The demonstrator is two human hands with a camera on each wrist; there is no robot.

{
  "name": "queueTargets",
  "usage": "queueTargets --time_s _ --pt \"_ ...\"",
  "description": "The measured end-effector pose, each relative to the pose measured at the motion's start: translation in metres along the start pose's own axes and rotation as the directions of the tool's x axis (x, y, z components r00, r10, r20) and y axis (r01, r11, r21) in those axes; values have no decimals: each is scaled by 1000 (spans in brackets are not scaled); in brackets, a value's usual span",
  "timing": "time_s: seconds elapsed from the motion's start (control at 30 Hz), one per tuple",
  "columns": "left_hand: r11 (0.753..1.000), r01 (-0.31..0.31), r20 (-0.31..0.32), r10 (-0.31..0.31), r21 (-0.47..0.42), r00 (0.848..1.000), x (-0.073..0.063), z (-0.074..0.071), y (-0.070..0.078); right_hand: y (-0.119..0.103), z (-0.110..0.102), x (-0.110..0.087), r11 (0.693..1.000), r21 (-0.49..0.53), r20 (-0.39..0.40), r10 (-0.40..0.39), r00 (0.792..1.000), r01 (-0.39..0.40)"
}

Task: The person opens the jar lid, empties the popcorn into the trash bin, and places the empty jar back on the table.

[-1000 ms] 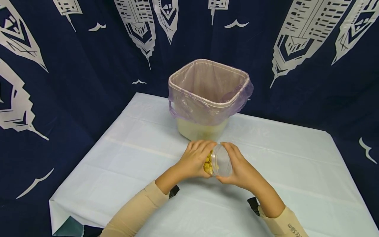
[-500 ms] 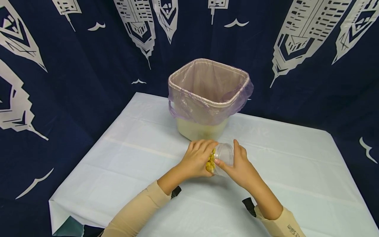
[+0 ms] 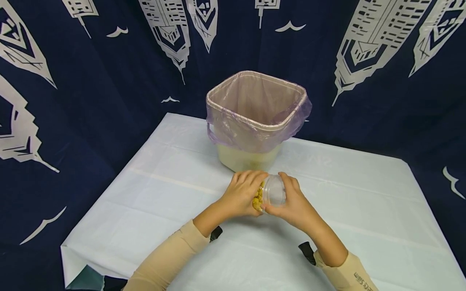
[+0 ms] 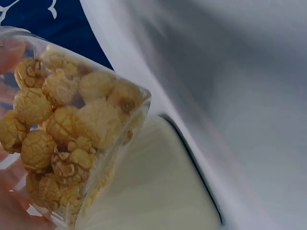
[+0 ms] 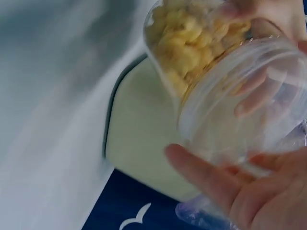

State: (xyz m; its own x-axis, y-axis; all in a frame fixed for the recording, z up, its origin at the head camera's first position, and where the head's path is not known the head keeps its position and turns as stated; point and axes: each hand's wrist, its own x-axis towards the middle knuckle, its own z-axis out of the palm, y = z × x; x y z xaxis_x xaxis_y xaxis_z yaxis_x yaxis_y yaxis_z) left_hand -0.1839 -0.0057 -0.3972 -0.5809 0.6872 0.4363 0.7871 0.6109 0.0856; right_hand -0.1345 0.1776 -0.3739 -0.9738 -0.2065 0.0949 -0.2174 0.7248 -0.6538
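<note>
A clear plastic jar [image 4: 103, 76] of round golden popcorn [image 4: 62, 124] lies tilted on its side above the table. My left hand [image 3: 240, 196] grips the jar's body, its fingers over the top and the thumb below. At the jar's right end is a wide clear lid [image 3: 275, 190]. My right hand [image 3: 296, 204] holds that lid, the thumb at its near edge and fingers on the far side. In the right wrist view the lid [image 5: 240, 105] stands against the jar's mouth, with the popcorn [image 5: 184, 48] behind it.
Just beyond the hands stands a pale bin [image 3: 245, 159] with a purple plastic liner [image 3: 240, 135] folded over its rim. A white cloth covers the table [image 3: 164, 169]. Behind hangs a dark blue curtain [image 3: 127, 76] printed with white buildings and birds.
My right thumb moved up across the lid's near side and then back down to its lower edge, the fingers loosening and closing round the lid again. The left hand stays almost still.
</note>
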Motion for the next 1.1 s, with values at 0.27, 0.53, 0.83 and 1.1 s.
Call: queueTargets --time_s 0.27,0.53,0.83,1.1 --pt "1000 23 43 -22 -14 999 -1 -3 -3 11 -5 1 937 -87 49 -334 941 338" --pt "999 36 39 -35 -17 999 3 -2 -3 5 -4 0 992 -27 41 -119 992 120" --pt "999 45 45 -45 5 998 3 -1 -1 -1 -3 5 990 89 63 100 993 -105" --pt "998 41 63 -39 -37 997 3 -2 -2 5 -7 3 995 56 37 -80 996 78"
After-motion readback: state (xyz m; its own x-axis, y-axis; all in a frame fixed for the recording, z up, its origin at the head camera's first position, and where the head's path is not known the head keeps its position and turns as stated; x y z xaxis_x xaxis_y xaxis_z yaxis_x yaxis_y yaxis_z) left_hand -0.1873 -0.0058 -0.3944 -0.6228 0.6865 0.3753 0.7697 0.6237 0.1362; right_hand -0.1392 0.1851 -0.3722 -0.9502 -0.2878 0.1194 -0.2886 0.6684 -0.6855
